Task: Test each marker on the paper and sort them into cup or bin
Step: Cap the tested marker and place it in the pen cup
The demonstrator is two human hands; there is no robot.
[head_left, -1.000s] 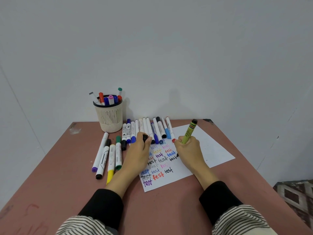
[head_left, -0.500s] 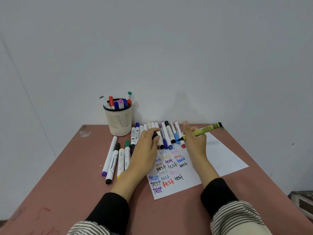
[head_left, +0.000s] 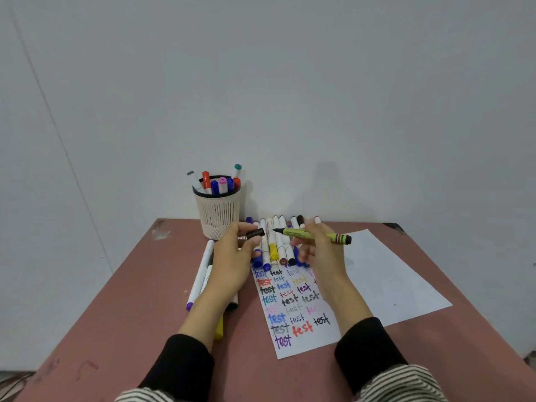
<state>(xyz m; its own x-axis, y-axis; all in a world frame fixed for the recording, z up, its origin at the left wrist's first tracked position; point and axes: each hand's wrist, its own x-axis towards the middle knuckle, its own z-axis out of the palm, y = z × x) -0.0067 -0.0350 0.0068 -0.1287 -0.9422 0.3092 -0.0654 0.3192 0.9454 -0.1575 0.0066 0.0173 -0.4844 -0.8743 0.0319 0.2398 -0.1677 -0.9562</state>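
Note:
My right hand (head_left: 320, 250) holds a green marker (head_left: 311, 235) level above the paper, its bare black tip pointing left. My left hand (head_left: 232, 256) pinches the black cap (head_left: 255, 233) close to that tip, a small gap between them. The white paper (head_left: 385, 277) lies on the table with many coloured "test" words along its left side. A cream mesh cup (head_left: 218, 216) at the back holds several markers. A row of markers (head_left: 275, 245) lies behind the paper, partly hidden by both hands.
More markers (head_left: 200, 277) lie left of the paper, partly under my left forearm, one with a yellow end (head_left: 219, 329). The reddish-brown table (head_left: 130, 314) stands against a white wall. No bin is in view.
My right hand lifted the green marker off the paper and swung it level, tip turned left. My left hand rose with the cap toward the tip. The camera view shifted.

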